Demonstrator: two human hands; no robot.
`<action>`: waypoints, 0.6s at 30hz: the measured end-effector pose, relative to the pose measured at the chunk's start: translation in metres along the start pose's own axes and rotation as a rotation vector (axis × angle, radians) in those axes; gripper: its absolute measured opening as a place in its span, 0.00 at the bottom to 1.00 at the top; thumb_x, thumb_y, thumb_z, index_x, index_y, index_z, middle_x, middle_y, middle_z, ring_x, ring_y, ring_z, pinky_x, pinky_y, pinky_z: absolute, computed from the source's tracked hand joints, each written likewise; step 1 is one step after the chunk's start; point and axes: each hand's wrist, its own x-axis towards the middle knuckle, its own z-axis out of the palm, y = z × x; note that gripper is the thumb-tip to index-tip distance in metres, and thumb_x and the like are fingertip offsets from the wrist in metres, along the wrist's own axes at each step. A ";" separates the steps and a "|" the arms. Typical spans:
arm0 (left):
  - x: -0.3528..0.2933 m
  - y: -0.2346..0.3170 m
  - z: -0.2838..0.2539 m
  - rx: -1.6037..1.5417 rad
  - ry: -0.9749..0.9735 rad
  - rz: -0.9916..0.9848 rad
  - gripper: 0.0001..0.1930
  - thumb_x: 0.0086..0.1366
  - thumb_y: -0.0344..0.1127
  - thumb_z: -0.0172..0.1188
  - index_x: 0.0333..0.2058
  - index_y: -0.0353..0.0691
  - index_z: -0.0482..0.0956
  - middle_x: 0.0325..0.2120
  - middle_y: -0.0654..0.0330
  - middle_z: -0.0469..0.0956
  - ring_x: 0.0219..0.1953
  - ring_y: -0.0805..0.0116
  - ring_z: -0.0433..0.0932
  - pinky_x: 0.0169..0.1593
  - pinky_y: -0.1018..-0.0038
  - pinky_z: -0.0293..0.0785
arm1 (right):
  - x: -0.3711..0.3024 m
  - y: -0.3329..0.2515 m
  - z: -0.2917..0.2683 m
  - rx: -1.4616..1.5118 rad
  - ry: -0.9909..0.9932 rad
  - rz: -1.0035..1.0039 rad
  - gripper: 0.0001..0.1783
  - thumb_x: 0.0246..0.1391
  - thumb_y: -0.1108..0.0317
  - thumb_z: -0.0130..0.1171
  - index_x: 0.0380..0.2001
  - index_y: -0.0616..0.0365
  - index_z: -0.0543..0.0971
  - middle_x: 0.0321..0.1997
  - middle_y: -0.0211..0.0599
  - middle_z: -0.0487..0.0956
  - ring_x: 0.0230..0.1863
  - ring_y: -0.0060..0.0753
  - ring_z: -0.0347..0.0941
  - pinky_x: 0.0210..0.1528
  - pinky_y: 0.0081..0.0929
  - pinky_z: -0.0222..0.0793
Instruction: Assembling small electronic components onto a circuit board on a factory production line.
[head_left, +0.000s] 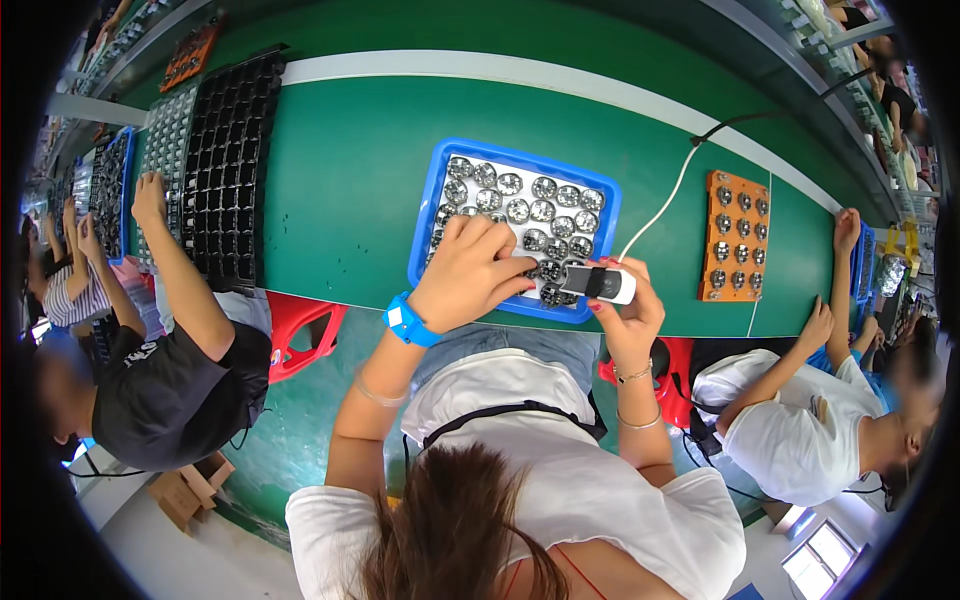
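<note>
A blue-rimmed tray (432, 190) with a white bottom holds several small round silvery parts (542, 210) in loose rows. My left hand (468, 272), a blue band on its wrist, is over the tray's near left part. Its fingers are bent, with thumb and index finger close to the parts; what lies between them is hidden. At the tray's near right corner my right hand (636, 310) grips a small white-and-black corded device (606, 284). The device's silvery end points left, over the nearest parts. A white cable (668, 200) runs from it toward the table's far edge.
An orange board (735, 238) with round metal parts in rows lies to the right on the green table (350, 180). Black compartment trays (232, 160) stand at the left. Co-workers sit on both sides, the left one's hand (150, 200) beside the trays. Red stools (300, 335) are below.
</note>
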 end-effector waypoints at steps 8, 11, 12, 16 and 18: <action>-0.014 0.001 -0.002 -0.042 -0.070 0.005 0.09 0.46 0.43 0.68 0.25 0.49 0.80 0.26 0.67 0.62 0.34 0.66 0.64 0.40 0.69 0.56 | 0.003 -0.014 0.006 -0.238 -0.172 -0.123 0.22 0.30 0.81 0.63 0.38 0.63 0.79 0.40 0.40 0.80 0.45 0.37 0.72 0.50 0.31 0.67; -0.013 0.002 0.002 0.009 0.007 0.030 0.08 0.44 0.41 0.69 0.24 0.51 0.80 0.26 0.67 0.63 0.34 0.66 0.64 0.40 0.69 0.56 | 0.006 -0.017 0.009 -0.295 -0.191 -0.162 0.22 0.30 0.78 0.65 0.37 0.61 0.80 0.39 0.35 0.82 0.44 0.36 0.72 0.48 0.31 0.66; -0.011 0.006 0.000 -0.023 0.027 0.027 0.08 0.44 0.41 0.69 0.24 0.51 0.80 0.26 0.67 0.63 0.34 0.66 0.64 0.39 0.69 0.56 | 0.007 -0.018 0.011 -0.308 -0.195 -0.171 0.22 0.30 0.76 0.67 0.37 0.58 0.81 0.37 0.33 0.81 0.43 0.36 0.72 0.47 0.30 0.65; -0.007 0.014 -0.002 -0.071 0.080 0.027 0.07 0.45 0.39 0.68 0.25 0.51 0.81 0.26 0.68 0.63 0.34 0.66 0.64 0.40 0.68 0.56 | 0.008 -0.019 0.014 -0.303 -0.192 -0.165 0.23 0.30 0.73 0.69 0.38 0.55 0.82 0.35 0.32 0.80 0.41 0.35 0.72 0.45 0.30 0.63; -0.006 0.014 -0.003 -0.082 0.073 0.022 0.07 0.45 0.39 0.68 0.26 0.51 0.81 0.26 0.68 0.63 0.35 0.66 0.64 0.40 0.68 0.56 | 0.008 -0.019 0.013 -0.298 -0.177 -0.164 0.23 0.30 0.74 0.69 0.38 0.55 0.82 0.36 0.32 0.80 0.41 0.35 0.72 0.45 0.30 0.63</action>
